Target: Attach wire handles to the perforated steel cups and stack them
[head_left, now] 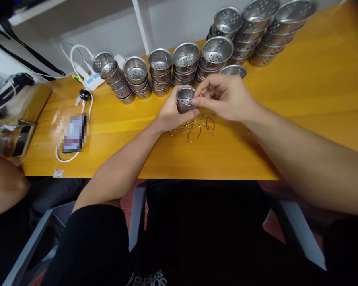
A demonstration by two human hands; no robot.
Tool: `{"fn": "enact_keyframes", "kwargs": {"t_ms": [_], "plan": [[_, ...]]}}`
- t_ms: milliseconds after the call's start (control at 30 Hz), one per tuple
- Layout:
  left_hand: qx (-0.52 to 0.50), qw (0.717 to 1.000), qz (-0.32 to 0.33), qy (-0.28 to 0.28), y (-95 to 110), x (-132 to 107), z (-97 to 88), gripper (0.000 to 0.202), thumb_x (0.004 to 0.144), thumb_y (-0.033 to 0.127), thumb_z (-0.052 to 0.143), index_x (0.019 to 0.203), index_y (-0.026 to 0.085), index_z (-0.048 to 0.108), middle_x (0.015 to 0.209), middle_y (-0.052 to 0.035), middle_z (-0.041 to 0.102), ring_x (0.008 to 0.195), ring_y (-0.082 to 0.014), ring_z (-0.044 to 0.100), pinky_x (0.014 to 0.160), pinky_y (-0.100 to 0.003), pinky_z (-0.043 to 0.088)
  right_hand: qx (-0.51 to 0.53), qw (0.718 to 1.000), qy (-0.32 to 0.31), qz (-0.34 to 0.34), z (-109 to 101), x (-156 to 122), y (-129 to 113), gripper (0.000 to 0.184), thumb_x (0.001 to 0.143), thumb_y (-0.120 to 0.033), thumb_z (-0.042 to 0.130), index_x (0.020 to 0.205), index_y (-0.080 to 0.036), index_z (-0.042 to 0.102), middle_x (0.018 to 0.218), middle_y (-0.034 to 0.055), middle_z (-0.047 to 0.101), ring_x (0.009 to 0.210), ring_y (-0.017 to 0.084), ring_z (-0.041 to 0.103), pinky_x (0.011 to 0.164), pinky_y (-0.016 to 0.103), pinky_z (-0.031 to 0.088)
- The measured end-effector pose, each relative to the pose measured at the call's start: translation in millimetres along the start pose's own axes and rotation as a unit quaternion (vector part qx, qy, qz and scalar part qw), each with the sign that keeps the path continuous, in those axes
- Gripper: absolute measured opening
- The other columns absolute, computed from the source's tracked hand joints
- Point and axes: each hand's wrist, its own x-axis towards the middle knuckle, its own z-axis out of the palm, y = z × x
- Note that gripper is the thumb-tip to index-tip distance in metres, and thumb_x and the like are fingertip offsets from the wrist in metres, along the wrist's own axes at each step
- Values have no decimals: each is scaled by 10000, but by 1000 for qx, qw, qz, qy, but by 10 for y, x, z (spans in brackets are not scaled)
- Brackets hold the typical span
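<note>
My left hand (170, 113) is wrapped round a small perforated metal cup (185, 104), its mouth tilted up toward me. At the cup's right rim, the thumb and fingers of my right hand (223, 97) are pinched together; what they hold, if anything, is too small to make out. Below both hands, several thin curved metal wires (193, 131) lie loose on the yellow wooden table (197, 163). Another perforated cup (234, 70) shows partly behind my right hand.
Stacks of perforated metal cups (161, 73) line the back of the table, with taller, wider stacks (262, 35) at back right. To the left lie a power strip (92, 81), a white cable (91, 105) and a blurred-out phone (74, 133). Another person's arm (6, 182) is at far left.
</note>
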Motion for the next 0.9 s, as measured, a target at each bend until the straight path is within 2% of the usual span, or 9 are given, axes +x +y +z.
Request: {"fn": "enact_keyframes", "kwargs": {"t_ms": [100,200,300,400,467,667,800,900], "plan": [[-10,1000,-9,8,-28,14,-21,1015,1043,851,957,1737,245,532,1633,-149,760,1506,-331,824,1405,-599,671,-57,994,40,-88,-7,10,195,689,1098,-996,924,1320,-346,872,1121,70,843,807,240,687,656,443,550],[-12,999,-32,12,-46,22,-51,1058,1027,905,945,1749,256,526,1663,-154,750,1575,-349,789,1440,-603,640,-130,979,62,-141,-55,26,295,614,1211,-965,754,1317,-374,887,1164,87,849,876,299,754,741,518,671],[-12,999,-43,22,-56,30,-72,1047,1011,887,970,1733,251,556,1663,-161,749,1628,-369,751,1484,-615,600,-165,974,56,-145,-112,28,273,477,1201,-868,797,1230,-406,912,1194,109,853,1003,373,796,926,644,767],[-23,998,-41,30,-76,35,-73,1033,998,849,999,1717,243,573,1658,-169,751,1625,-375,752,1492,-628,602,-175,976,41,-125,-149,22,222,321,1126,-757,909,1207,-446,902,1326,95,876,1169,425,819,1040,706,779],[-26,999,-37,29,-95,34,-66,1023,1004,822,1003,1724,240,568,1654,-169,752,1617,-374,760,1488,-638,610,-186,976,30,-114,-162,20,207,289,1087,-714,942,1203,-455,889,1401,87,879,1248,446,814,1074,725,778],[-20,999,-19,17,-132,7,-43,1016,1037,825,979,1751,256,533,1688,-166,729,1685,-388,725,1515,-669,584,-211,969,-14,-127,-167,20,226,292,1133,-660,897,1218,-381,872,1463,130,853,1266,449,806,1143,765,739],[-26,1000,-3,16,-152,-7,-37,1021,1056,862,948,1766,266,520,1695,-165,731,1662,-377,753,1493,-660,615,-202,969,-28,-139,-181,22,234,222,1163,-600,864,1232,-389,877,1468,125,859,1292,445,803,1184,779,725],[-21,1000,11,12,-173,-13,-48,1048,1052,887,937,1777,264,508,1693,-167,728,1646,-375,762,1479,-663,623,-194,972,-44,-121,-208,21,208,183,1160,-591,862,1240,-429,894,1481,97,873,1332,454,798,1262,810,695]]}}
